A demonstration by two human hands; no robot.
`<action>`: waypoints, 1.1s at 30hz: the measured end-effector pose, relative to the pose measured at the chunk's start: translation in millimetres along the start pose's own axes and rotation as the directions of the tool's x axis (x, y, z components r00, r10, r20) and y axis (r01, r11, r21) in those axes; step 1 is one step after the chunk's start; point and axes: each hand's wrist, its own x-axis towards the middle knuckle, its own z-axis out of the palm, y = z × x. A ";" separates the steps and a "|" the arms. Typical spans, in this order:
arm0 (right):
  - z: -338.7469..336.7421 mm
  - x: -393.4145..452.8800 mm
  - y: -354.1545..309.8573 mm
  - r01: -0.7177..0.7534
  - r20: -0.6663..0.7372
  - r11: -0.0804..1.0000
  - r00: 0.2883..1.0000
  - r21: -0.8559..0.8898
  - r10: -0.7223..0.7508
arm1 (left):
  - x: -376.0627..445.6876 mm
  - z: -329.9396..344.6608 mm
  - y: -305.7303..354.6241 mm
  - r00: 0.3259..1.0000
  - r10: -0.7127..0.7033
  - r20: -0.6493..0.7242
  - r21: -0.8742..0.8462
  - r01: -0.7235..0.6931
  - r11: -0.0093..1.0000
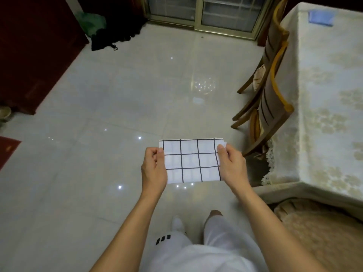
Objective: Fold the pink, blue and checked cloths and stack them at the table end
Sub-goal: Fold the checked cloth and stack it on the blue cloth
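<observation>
Head view, looking down past my forearms: I see the checked cloth point(191, 160) held out in the air over the pale tiled floor point(98, 114), off the desk entirely and to the side of its near corner. It is white with a thin black grid, folded to a small neat rectangle about three squares deep and a little over three across. It hangs flat and fairly taut between the two hands, its top edge level, with doubled layers peeking out at the upper right corner. My left hand point(154, 167) pinches the cloth's left edge near the top, thumb in front and fingers curled behind. My right hand point(231, 163) pinches the right edge the same way, thumb tip pressed over the top right corner.

Over on the desk point(324, 95), which wears a cream floral cover with a lace hem, the blue cloth point(321, 18) lies folded flat near the far end, well apart from the cloth I am holding. I cannot see a pink cloth from here.

Two wooden chairs point(271, 107) stand tucked against the desk's long edge. Glass sliding doors point(200, 10) close off the far side of the room, and dark clothing point(110, 36) lies heaped on the floor near them.
</observation>
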 end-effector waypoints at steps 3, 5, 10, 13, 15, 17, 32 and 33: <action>-0.1 25.0 -1.9 -0.017 -0.021 1.000 1.000 0.019 0.018 | 28.7 14.5 6.4 0.999 -0.016 0.032 0.003 0.016 1.000; -1.7 42.8 -1.0 -0.036 -0.040 0.999 0.998 0.025 0.037 | 46.3 26.9 11.3 0.998 -0.014 0.054 0.007 0.013 1.000; -13.9 103.3 -3.4 -0.040 -0.066 0.997 0.997 0.061 0.044 | 91.9 70.5 35.6 0.997 0.013 0.079 0.027 -0.015 1.000; -27.7 151.0 -0.8 -0.042 -0.095 0.997 0.994 0.061 0.048 | 124.9 107.8 50.0 0.994 -0.002 0.107 0.033 -0.002 0.999; -39.7 184.6 -0.7 -0.046 -0.100 0.997 0.994 0.057 0.052 | 145.8 133.9 62.7 0.992 -0.010 0.122 0.032 0.006 0.999; -53.9 218.1 -3.6 -0.053 -0.102 0.998 0.993 0.041 0.057 | 165.5 160.2 78.8 0.991 -0.020 0.129 0.037 0.015 0.999; -120.8 419.3 -13.9 -0.044 -0.138 0.999 0.989 0.025 0.047 | 292.7 307.0 171.0 0.990 -0.003 0.141 0.052 -0.004 0.999; -122.6 429.2 -15.9 -0.049 -0.136 0.999 0.989 0.022 0.051 | 301.2 313.6 174.0 0.990 0.000 0.140 0.054 -0.008 0.998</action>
